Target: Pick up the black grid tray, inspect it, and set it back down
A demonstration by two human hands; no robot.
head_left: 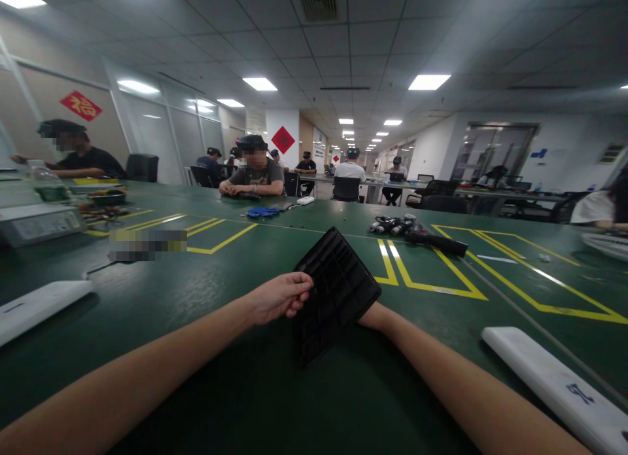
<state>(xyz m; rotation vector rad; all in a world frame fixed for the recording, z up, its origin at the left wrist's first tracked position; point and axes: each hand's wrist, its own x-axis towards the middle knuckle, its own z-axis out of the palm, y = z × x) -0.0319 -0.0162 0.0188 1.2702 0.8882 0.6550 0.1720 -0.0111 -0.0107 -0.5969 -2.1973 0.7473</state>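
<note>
Bare forearms [161, 358] reach in from both lower corners over the green bench [235, 402]. The left hand [282, 296] has its fingers [300, 286] pinched together at the near face of a black gridded tray [338, 278]; whether they hold some small piece is too dark to tell. The tray is tilted, in front of the right hand [375, 315], whose fingers are hidden behind it, so their grip cannot be told. White slabs [554, 383] lie on either side. Beyond are yellow tape outlines [579, 313], dark cables [400, 226] and, across the bench, a seated person [260, 177].
</note>
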